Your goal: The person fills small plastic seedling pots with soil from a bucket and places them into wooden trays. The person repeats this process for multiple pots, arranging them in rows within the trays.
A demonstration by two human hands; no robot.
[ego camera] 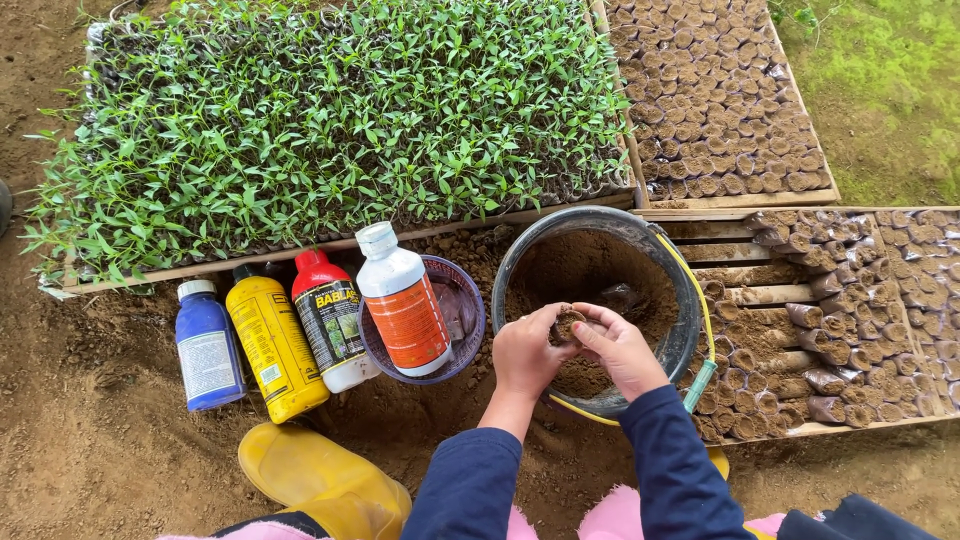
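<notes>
I see a small soil-filled pot [567, 325] pinched between both hands over the dark bucket [520, 250] of soil: left hand [524, 352] cupped around it, right hand [620, 345] with fingers closed on its rim. Squeezed harder, I'd guess the thin pot could buckle, spilling soil beside the orange-labelled bottle [403, 300].

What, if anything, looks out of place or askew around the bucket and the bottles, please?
The white bottle with the orange label stands tilted inside the small purple bowl, while the blue, yellow and red-capped bottles lie on bare soil. Both hands hold a small soil-filled pot over the grey bucket.
</notes>
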